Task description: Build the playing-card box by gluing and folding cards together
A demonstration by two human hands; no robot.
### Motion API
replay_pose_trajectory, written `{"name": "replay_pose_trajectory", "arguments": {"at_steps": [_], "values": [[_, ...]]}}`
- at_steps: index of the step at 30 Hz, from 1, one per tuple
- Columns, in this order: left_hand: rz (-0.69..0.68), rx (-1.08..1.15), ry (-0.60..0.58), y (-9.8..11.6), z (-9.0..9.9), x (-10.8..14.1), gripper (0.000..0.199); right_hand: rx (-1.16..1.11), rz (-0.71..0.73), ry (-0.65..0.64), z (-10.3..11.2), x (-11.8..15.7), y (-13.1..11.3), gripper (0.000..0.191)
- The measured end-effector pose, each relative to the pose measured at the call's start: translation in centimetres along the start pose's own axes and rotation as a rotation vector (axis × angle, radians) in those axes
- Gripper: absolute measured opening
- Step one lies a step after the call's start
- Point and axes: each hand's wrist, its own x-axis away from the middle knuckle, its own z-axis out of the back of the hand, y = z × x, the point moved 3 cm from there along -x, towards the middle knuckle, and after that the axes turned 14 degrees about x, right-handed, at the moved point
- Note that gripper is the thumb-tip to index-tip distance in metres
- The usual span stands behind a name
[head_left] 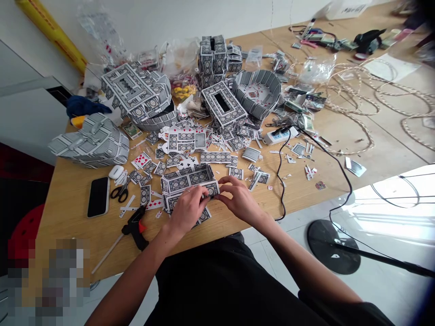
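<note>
An open box made of playing cards (pixel 183 181) lies at the table's near edge, its grey patterned card backs showing. My left hand (pixel 188 209) grips the box's front wall near the right corner, fingers bent over the rim. At that same corner, my right hand (pixel 240 199) pinches the wall's end between thumb and fingertips. Flat card pieces (pixel 204 215) show under the box's front. To the left rest a black glue gun (pixel 136 227) with a glue stick in its back, black scissors (pixel 121 192) and a phone (pixel 98 197).
Finished card boxes (pixel 224 106), a card basket (pixel 102 142) and a heart-shaped card tray (pixel 277 93) stand behind. Cut cards (pixel 217 157) litter the middle. A power strip (pixel 279 135) trails a black cable rightward. Coiled rope (pixel 363 108) spreads over the right side.
</note>
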Motion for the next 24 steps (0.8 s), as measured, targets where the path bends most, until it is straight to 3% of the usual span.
{"name": "replay_pose_trajectory", "arguments": {"at_steps": [4,9,24], "values": [[0.000,-0.003,-0.010,0.4,0.7,0.0,0.024,-0.020,0.011,-0.026,0.8,-0.2,-0.1,0.003],[-0.004,-0.010,-0.003,0.5,1.4,0.1,0.024,-0.112,-0.006,-0.029,1.2,-0.4,0.1,0.011],[-0.046,-0.057,-0.007,0.4,0.9,0.6,0.011,-0.156,-0.023,-0.036,0.4,-0.2,0.6,0.014]]}}
